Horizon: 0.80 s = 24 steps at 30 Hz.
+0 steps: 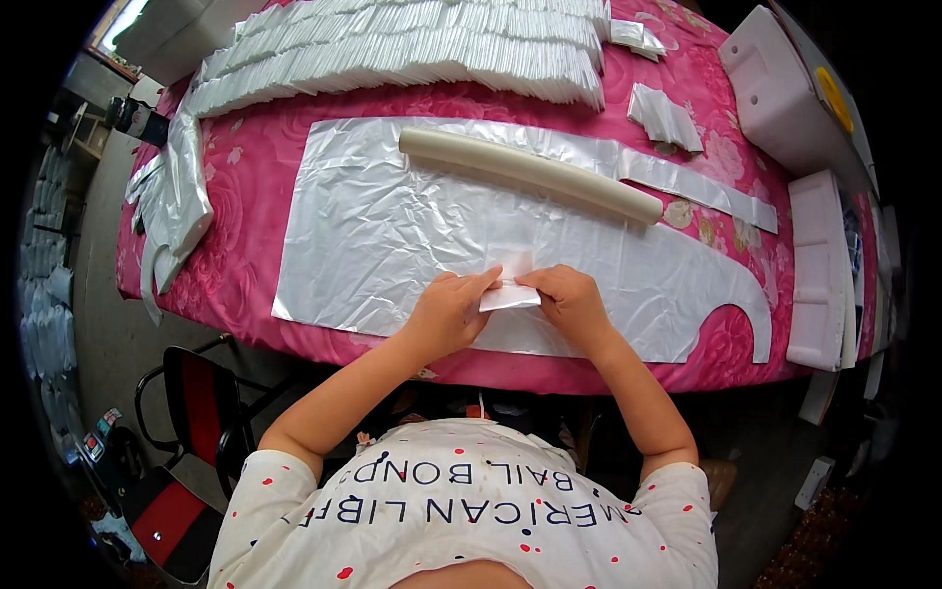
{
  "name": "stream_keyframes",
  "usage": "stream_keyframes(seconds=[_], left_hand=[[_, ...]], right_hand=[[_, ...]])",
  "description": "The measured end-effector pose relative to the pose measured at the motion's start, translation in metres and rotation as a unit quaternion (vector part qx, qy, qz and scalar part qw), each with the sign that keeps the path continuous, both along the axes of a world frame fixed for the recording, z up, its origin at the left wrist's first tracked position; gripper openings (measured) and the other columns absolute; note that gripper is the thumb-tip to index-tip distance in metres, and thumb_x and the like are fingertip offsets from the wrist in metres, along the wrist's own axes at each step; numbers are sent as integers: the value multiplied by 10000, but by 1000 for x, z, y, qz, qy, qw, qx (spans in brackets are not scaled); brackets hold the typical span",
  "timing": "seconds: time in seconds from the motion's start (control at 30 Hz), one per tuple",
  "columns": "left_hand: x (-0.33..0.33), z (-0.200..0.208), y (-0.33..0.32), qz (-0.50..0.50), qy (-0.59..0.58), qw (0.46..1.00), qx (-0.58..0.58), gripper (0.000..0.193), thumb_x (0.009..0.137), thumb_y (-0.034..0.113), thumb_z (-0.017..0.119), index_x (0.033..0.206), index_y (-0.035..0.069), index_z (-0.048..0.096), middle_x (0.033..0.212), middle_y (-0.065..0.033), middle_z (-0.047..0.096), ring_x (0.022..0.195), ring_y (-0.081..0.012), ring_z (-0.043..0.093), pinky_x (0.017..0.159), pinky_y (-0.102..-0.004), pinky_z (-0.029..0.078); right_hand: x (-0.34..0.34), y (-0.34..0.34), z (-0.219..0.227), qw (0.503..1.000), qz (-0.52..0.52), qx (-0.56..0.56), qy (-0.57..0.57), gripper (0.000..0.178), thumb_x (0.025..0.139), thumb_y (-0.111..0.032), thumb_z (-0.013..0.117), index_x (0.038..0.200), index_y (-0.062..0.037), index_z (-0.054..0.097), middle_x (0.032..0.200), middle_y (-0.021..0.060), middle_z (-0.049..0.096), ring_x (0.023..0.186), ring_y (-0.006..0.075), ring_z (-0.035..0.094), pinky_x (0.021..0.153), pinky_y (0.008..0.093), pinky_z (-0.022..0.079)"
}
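We see both hands closed on one small folded piece of white plastic (510, 298): the left hand (453, 310) pinches its left end between thumb and fingers, and the right hand (575, 306) pinches its right end, so the piece spans the narrow gap between them. Under the grip, and reaching out to both sides of it, we find a large flat silvery-white plastic sheet (368, 221), wrinkled, with a curved cut-out at its end to the right of the grip. Beyond the grip a long pale tube (530, 177) lies across the sheet, slanting nearer toward its right end. Farther off, past the tube, we see long rows of folded white plastic (412, 57) packed tightly together, with a small bundle (664, 118) off to their right. Right of the grip and beyond it, a narrow plastic strip (711, 189) lies near the tube's end; farther right stands a white foam box (770, 83). Well to the left of the grip, a heap of white plastic (186, 211) hangs over the edge of the pink flowered tablecloth (250, 177).
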<state>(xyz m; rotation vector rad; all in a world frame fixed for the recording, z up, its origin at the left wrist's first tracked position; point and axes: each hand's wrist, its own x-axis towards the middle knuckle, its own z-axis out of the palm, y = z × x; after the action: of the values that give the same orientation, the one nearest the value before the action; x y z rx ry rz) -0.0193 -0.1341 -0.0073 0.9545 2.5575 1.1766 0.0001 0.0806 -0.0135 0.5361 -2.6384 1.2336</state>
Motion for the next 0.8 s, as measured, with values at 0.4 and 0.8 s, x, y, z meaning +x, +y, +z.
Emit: stream_keyframes(seconds=[0.4,0.8], left_hand=[[-39,12,18,204,-250,946,16,660,769,97,674,1326,-61,358,919,-130,648,769,-159,645,663,-265,499],[-17,-20,47,8,159,976,-148,930,744,446,625,1371,-94,199,1446,-259,186,1375,-362,133,1111,-464,102]], right_hand=[[-41,-9,29,893,-155,-36,-421,270,812,-236,609,757,19,676,597,95,629,516,159,624,531,283,479],[-49,-7,19,889,-146,-43,-432,273,779,-212,623,671,38,638,578,90,601,501,151,601,498,272,463]])
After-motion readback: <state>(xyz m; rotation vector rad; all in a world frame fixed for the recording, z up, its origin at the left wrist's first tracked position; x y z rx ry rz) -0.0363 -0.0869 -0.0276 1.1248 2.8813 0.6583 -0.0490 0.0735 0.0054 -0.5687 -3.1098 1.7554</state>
